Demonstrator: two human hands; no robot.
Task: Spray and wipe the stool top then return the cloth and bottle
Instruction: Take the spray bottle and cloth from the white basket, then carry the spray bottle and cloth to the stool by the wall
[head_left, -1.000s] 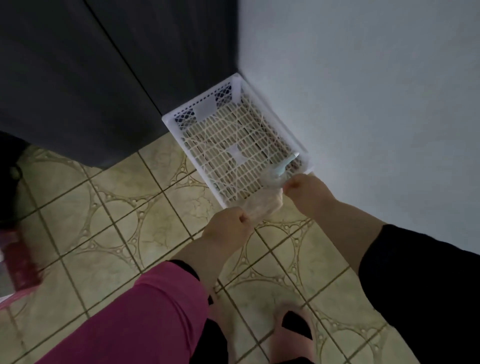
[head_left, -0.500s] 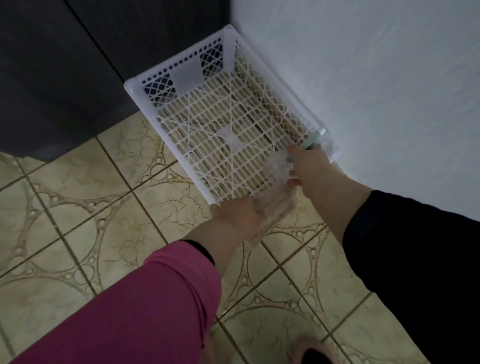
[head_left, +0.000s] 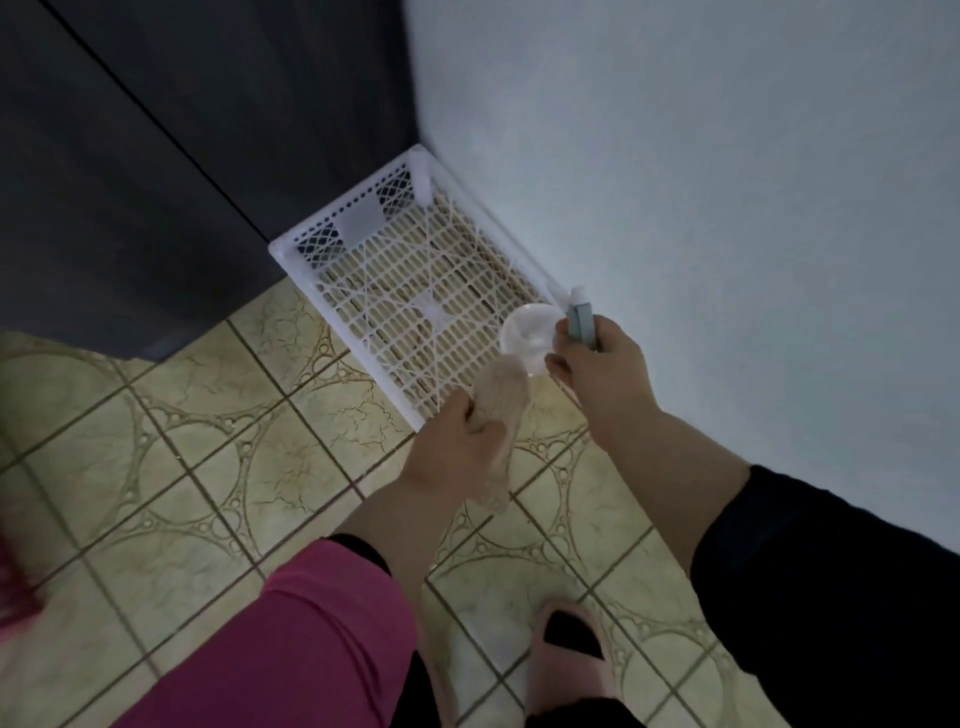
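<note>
I am gripping the cloth (head_left: 496, 410) in my left hand (head_left: 457, 447) and the bottle (head_left: 530, 338) in my right hand (head_left: 597, 364) over the basket (head_left: 358, 228) at frame centre, apparently at the return step; lowering both inside comes next.

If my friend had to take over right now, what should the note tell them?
Left hand: closed on the cloth, which hangs down over the tiled floor.
Right hand: closed on the spray bottle, held over the near right corner of the white basket.
The basket sits on the floor in the corner by the wall, with nothing inside it.
The stool is not in view, so I cannot tell whether it was wiped.
Left to do: cloth and bottle are not put down yet; the basket looks like their likely spot.
</note>
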